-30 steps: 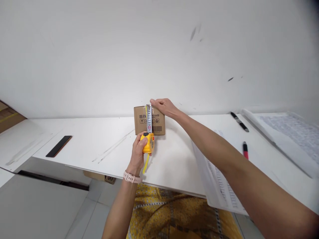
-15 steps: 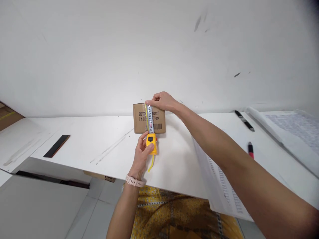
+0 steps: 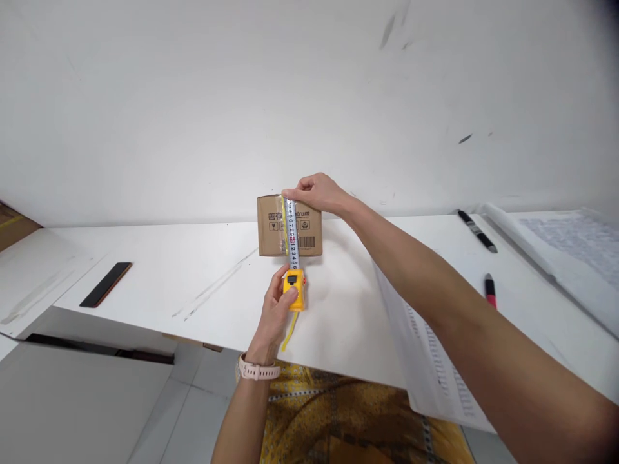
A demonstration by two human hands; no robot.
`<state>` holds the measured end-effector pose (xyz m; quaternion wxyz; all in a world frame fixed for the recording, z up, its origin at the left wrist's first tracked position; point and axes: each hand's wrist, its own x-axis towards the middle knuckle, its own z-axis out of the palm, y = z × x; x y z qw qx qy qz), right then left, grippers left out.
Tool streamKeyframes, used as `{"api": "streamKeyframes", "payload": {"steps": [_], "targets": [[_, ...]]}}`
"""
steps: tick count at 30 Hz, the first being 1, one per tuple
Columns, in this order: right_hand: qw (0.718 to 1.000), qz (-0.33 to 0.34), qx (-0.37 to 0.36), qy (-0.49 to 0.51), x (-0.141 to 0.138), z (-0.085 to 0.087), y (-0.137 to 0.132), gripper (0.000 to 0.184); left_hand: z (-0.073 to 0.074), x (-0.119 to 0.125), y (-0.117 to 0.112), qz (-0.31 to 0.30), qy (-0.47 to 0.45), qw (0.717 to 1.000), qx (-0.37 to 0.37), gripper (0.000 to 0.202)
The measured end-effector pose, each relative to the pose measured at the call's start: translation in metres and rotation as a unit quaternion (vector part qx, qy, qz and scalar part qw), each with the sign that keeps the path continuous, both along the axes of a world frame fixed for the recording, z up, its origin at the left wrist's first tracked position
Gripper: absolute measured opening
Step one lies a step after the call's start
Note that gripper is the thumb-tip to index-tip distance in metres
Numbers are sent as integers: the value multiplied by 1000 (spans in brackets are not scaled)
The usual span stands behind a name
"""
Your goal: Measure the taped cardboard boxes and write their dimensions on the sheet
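Observation:
A small brown cardboard box [image 3: 271, 227] with a barcode stands on the white table [image 3: 193, 270] against the wall. My left hand [image 3: 275, 312] grips a yellow tape measure [image 3: 294, 289] on the table just in front of the box. Its white tape [image 3: 291, 235] runs up the box's front face. My right hand [image 3: 316, 193] pinches the tape's end at the box's top edge.
A black phone [image 3: 106, 284] lies at the table's left. Printed paper sheets [image 3: 425, 348] hang over the front edge at right. A black marker [image 3: 476, 230] and a red-and-black pen [image 3: 490, 289] lie further right, next to more papers [image 3: 565, 251]. A cardboard corner [image 3: 12, 224] shows far left.
The tape measure body has slid down toward me onto the table, drawing out more tape over the box's front. My right hand stays at the box's top edge.

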<state>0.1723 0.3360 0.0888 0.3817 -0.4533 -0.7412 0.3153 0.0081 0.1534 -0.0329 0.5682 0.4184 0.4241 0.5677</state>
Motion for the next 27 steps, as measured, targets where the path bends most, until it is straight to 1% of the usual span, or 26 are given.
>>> {"api": "streamKeyframes", "payload": {"steps": [7,10,12,14,16,19,21,22,24,26,27], "targets": [[1000,-13,10,-15,-2,-1,-5,45,0,1,1,0,-28,1000,-6,56],[998,-25,40,-29,-3,-4,-10,53,0,4,-2,-9,-53,998,-16,55],[997,-35,66,-37,-3,-7,-17,61,0,5,-12,-17,-80,996,-23,55],[995,-39,86,-37,-5,-14,-30,64,2,3,-30,-19,-101,994,-33,55],[992,-31,114,-37,-9,-25,-45,62,6,-1,-55,-7,-112,993,-46,57],[983,13,180,-46,-11,-45,-71,56,14,-12,-95,20,-124,990,-57,65],[979,47,195,-29,-6,-53,-90,53,17,-17,-119,38,-107,991,-67,68],[982,58,182,-6,-1,-54,-100,52,18,-19,-128,47,-89,992,-74,70],[988,61,128,55,15,-50,-124,53,18,-19,-145,60,-41,994,-87,74],[991,52,75,100,34,-44,-152,52,14,-14,-157,53,10,994,-94,76],[991,50,63,104,45,-41,-167,49,11,-10,-161,41,33,994,-96,75]]}}
